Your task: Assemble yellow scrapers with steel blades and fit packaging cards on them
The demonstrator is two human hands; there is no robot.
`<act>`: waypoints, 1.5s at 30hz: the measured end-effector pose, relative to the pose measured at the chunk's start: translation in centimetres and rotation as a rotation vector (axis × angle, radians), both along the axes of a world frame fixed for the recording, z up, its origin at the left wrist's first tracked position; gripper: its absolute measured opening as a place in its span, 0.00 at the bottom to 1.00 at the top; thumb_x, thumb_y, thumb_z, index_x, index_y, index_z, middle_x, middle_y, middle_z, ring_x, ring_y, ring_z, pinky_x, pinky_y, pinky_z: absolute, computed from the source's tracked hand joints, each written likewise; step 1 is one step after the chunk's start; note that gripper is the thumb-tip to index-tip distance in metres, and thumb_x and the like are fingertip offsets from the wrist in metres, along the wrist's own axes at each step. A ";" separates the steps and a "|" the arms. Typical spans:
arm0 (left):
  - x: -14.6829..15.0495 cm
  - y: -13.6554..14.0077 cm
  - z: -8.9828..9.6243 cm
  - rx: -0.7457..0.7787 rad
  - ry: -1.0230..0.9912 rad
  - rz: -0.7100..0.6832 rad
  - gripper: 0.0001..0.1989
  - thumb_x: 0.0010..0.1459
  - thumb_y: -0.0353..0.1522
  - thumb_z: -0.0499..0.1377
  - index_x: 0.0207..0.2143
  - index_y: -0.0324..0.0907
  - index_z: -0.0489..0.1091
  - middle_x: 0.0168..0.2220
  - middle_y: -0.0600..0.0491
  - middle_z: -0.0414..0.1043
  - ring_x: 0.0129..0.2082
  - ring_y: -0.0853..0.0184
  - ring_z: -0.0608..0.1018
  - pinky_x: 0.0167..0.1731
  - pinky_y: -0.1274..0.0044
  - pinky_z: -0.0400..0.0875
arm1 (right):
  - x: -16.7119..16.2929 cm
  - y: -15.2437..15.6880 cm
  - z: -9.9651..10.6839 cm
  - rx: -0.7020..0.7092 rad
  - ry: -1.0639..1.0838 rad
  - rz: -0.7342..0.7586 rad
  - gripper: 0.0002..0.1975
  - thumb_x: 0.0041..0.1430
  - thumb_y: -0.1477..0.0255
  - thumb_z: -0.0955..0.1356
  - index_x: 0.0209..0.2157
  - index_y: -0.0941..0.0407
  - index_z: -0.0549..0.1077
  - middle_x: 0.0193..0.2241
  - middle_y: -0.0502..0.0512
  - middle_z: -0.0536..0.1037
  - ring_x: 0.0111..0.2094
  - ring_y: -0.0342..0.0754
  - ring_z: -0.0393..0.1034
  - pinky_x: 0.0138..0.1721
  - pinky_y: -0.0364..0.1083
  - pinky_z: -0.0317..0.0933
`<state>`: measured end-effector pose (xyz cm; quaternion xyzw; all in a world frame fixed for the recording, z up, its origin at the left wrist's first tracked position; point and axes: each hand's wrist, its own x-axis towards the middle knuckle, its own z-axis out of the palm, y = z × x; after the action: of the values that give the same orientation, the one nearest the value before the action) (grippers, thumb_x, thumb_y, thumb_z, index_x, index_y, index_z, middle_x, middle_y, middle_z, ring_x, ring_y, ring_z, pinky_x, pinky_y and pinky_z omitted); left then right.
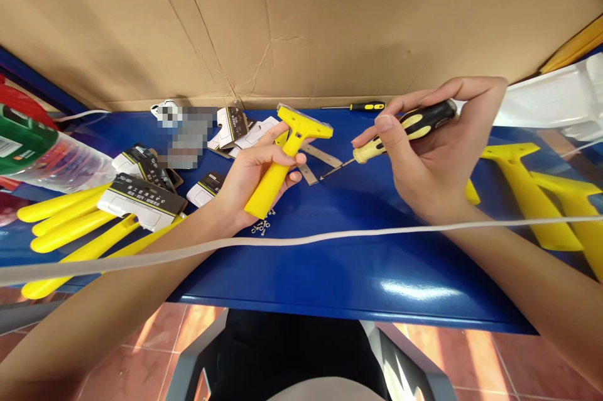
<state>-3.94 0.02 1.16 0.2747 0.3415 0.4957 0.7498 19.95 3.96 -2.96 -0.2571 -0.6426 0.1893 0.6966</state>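
Note:
My left hand (254, 178) is wrapped round the handle of a yellow scraper (268, 190), its wide head tilted up and away from me. In my right hand (436, 149) is a black and yellow screwdriver (412, 127); its shaft points left and down, with a small screw apparently at the tip, apart from the scraper. Flat metal blades (308, 173) lie on the blue table between the two hands. Below my left hand is a small pile of screws and nuts (261, 225).
Several yellow handles (75, 225) with printed cards (141, 200) lie at the left, beside a plastic bottle (61, 149). More yellow scrapers (530, 187) are at the right. A second screwdriver (367, 106) lies by the cardboard wall (301, 24). A white cord (330, 236) crosses in front.

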 end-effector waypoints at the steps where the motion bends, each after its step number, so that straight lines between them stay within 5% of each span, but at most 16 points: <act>1: 0.0 0.1 -0.1 0.001 0.000 0.001 0.45 0.49 0.17 0.61 0.70 0.50 0.68 0.57 0.50 0.82 0.34 0.73 0.84 0.29 0.84 0.76 | 0.0 -0.1 0.2 0.000 -0.012 0.007 0.26 0.65 0.56 0.83 0.49 0.40 0.65 0.41 0.45 0.83 0.28 0.54 0.82 0.27 0.57 0.77; 12: -0.2 0.2 -0.5 -0.022 -0.018 -0.010 0.43 0.51 0.15 0.62 0.69 0.47 0.69 0.57 0.46 0.82 0.39 0.69 0.87 0.31 0.83 0.76 | -0.1 0.3 2.5 0.263 0.027 -0.118 0.21 0.67 0.59 0.82 0.46 0.43 0.68 0.37 0.44 0.80 0.24 0.47 0.80 0.22 0.49 0.74; 19: 0.0 -0.1 -0.1 -0.089 0.007 -0.036 0.47 0.52 0.15 0.64 0.74 0.47 0.65 0.59 0.43 0.83 0.42 0.66 0.88 0.33 0.82 0.78 | 0.4 0.9 3.9 0.330 0.225 -0.193 0.19 0.71 0.55 0.81 0.49 0.44 0.70 0.40 0.43 0.77 0.28 0.43 0.81 0.32 0.52 0.87; 23: -0.1 -0.3 -0.1 -0.098 -0.015 -0.125 0.49 0.51 0.15 0.65 0.75 0.48 0.65 0.57 0.42 0.84 0.42 0.66 0.88 0.35 0.81 0.80 | 0.0 1.4 4.4 0.397 0.342 -0.196 0.22 0.69 0.57 0.82 0.49 0.46 0.70 0.37 0.40 0.76 0.25 0.38 0.78 0.33 0.46 0.86; 32: 0.7 -1.4 -0.3 -0.134 0.008 -0.159 0.54 0.49 0.16 0.66 0.78 0.49 0.63 0.65 0.38 0.82 0.42 0.65 0.88 0.37 0.79 0.81 | 0.6 1.9 4.0 0.335 0.312 -0.157 0.27 0.69 0.56 0.83 0.50 0.44 0.63 0.36 0.41 0.78 0.25 0.46 0.82 0.31 0.49 0.80; 45: 0.5 -1.5 -0.7 -0.123 -0.007 -0.312 0.46 0.50 0.16 0.66 0.72 0.47 0.69 0.66 0.39 0.83 0.45 0.61 0.91 0.42 0.75 0.83 | 0.5 2.2 3.4 0.231 0.253 -0.211 0.30 0.67 0.52 0.81 0.49 0.44 0.59 0.38 0.42 0.79 0.24 0.47 0.82 0.27 0.50 0.80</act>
<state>-3.48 -1.44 0.45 0.2761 0.3218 0.3526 0.8342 20.50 6.21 0.39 -0.2155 -0.5369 0.0713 0.8125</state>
